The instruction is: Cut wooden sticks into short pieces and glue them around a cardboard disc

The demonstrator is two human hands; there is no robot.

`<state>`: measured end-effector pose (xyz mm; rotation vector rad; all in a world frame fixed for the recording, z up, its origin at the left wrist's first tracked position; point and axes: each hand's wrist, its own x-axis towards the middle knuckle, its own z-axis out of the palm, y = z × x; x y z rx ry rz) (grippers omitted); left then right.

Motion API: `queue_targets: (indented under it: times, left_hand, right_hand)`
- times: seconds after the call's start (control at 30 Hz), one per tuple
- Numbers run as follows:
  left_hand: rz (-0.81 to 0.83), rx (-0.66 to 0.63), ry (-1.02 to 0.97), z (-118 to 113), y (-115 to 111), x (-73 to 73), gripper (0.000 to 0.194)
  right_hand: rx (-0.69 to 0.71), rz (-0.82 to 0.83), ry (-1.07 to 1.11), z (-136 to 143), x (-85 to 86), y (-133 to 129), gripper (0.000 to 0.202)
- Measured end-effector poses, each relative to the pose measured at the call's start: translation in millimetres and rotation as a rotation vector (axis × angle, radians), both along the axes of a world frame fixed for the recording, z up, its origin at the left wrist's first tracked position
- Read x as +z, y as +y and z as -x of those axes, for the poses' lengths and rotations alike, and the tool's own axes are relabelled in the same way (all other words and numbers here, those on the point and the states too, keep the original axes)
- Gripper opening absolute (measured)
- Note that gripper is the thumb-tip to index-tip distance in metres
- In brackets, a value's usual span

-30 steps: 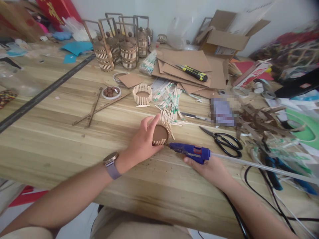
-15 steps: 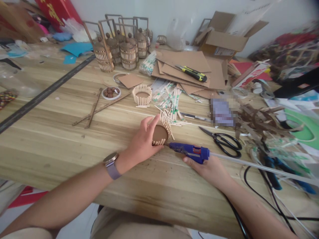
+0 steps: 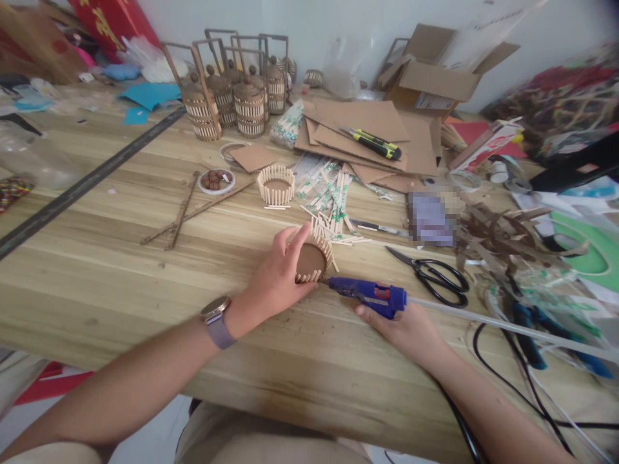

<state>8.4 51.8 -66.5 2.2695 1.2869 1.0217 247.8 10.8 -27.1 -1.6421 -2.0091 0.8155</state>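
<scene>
My left hand (image 3: pixel 278 274) is closed round the left side of a small round basket (image 3: pixel 311 260), which has a brown base and a ring of short upright wooden sticks. Its fingers hide part of the stick wall. In my right hand (image 3: pixel 406 328) is a blue hot glue gun (image 3: pixel 370 293) with a long pale glue stick (image 3: pixel 483 317) in its rear. The gun's nozzle is at the basket's near right edge; I cannot tell if it touches. Loose wooden sticks (image 3: pixel 355 240) lie just behind the basket. A second stick ring (image 3: pixel 275 185) stands farther back.
Black scissors (image 3: pixel 440 278) lie right of the glue gun, with pliers (image 3: pixel 529 335) and cables beyond. Yellow-black cutters (image 3: pixel 374 143) rest on cardboard sheets (image 3: pixel 329 119). Several lidded baskets with handles (image 3: pixel 249 106) stand at the back left. A bowl of brown balls (image 3: pixel 216 180) sits nearer.
</scene>
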Motion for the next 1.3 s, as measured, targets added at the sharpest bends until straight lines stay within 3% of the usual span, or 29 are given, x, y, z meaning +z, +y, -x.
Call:
queue_targets:
  times: [0.33,0.57,0.63,0.77,0.9,1.0,1.13,1.3]
  left_hand:
    - [-0.007,0.005,0.012,-0.3,-0.3,1.6,0.118]
    - [-0.013,0.004,0.007,-0.5,0.0,1.0,0.118]
    - [-0.018,0.002,0.010,-0.6,0.0,1.0,0.119]
    - [-0.005,-0.003,-0.004,-0.3,-0.2,0.2,0.118]
    - [0.001,0.000,-0.008,-0.1,-0.4,-0.6,0.119]
    - [-0.011,0.003,-0.011,-0.1,-0.2,-0.9,0.120]
    - [-0.013,0.006,0.000,-0.1,0.7,-1.1,0.122]
    - [-0.021,-0.003,0.014,0.0,1.7,0.0,0.121]
  right_hand:
    - [0.000,-0.017,-0.011,-0.3,-2.8,-2.0,0.023]
    - [-0.151,-0.048,0.050,-2.5,-2.4,-1.1,0.035]
    - [-0.125,0.076,0.127,-7.3,4.7,0.4,0.041]
    - [0.043,0.550,0.360,-18.4,20.0,0.3,0.052]
    - [0.163,0.733,0.260,-23.9,25.4,0.8,0.055]
    - [0.211,0.657,0.048,-25.5,27.4,4.8,0.054]
    - [0.239,0.356,-0.357,-24.5,35.8,15.7,0.046]
    - [0.099,0.039,-0.558,-2.0,41.1,40.2,0.026]
